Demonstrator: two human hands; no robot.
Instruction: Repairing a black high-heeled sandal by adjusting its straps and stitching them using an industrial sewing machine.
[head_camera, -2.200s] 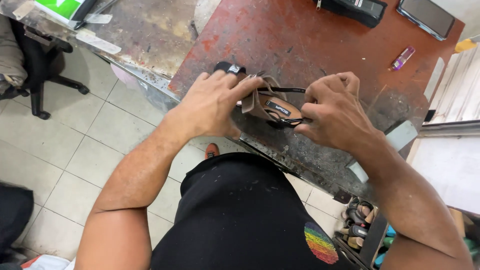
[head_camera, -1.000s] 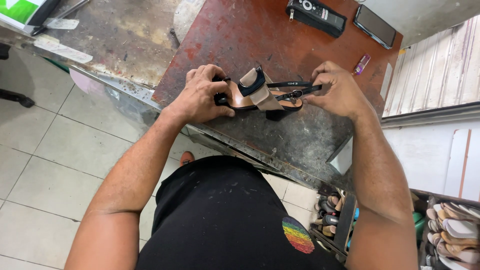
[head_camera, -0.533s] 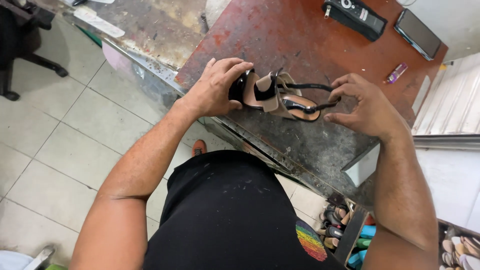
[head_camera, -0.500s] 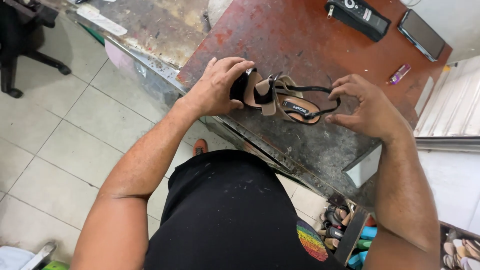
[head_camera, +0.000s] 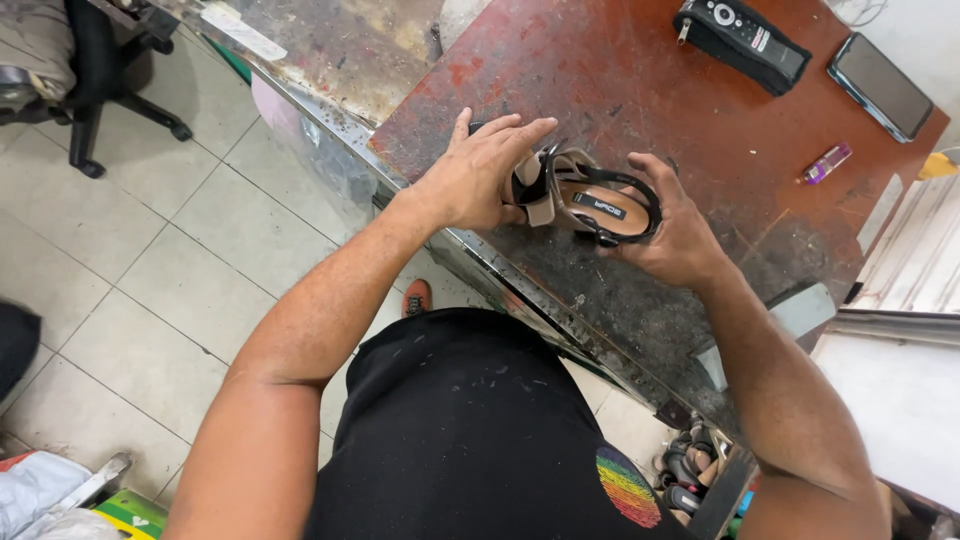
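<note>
Tan and black, the sandal lies sideways on the red workbench near its front edge, with the left hand wrapped around its heel end and the right hand cupping its toe end, both equally close.

I'm looking down at my own body here: a black T-shirt, short-sleeved, leaving both arms bare from above the elbow. The fabric is speckled with pale flecks and smudges across the front. Low on the right side of the shirt sits a small rainbow-striped patch, roughly oval, with bands of colour running diagonally. My left hand and right hand are bare, no gloves, no rings or watch visible. Below, one orange shoe peeks out.
</note>
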